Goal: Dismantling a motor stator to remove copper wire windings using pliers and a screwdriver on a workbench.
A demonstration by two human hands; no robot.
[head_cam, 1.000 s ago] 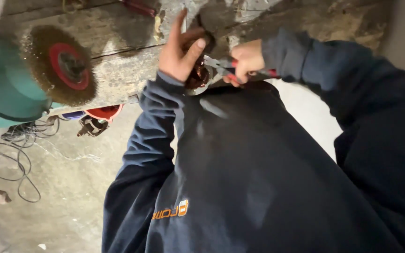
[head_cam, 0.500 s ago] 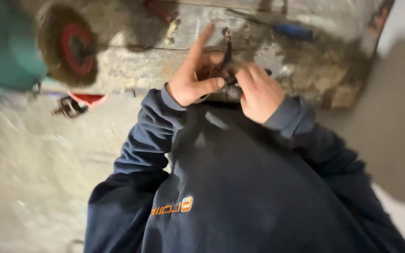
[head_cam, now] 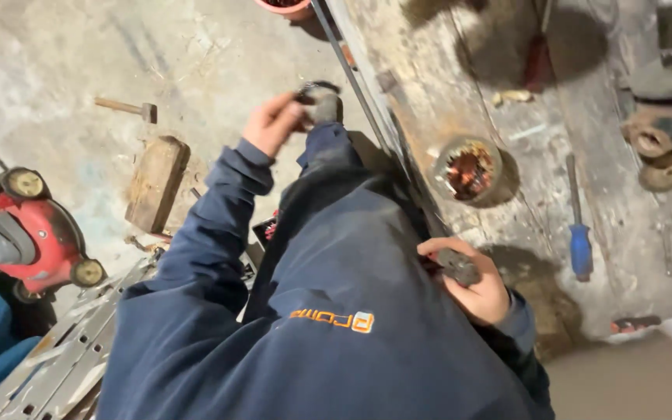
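1. Left hand [head_cam: 274,123]: raised beside the desk [head_cam: 460,93] edge, fingers closed around a small dark round part [head_cam: 322,101].
2. Right hand [head_cam: 472,284]: fingers curled around a dark metal piece [head_cam: 458,266], held over the desk near the wound stator [head_cam: 468,167].
3. Blue screwdriver [head_cam: 579,237] lies on the desk, apart.

Single head-worn camera, looking steeply down and tilted, close over the person's dark blue sweatshirt [head_cam: 336,311], taking in the worn tabletop [head_cam: 507,117] at upper right and the concrete floor [head_cam: 79,62] at left.
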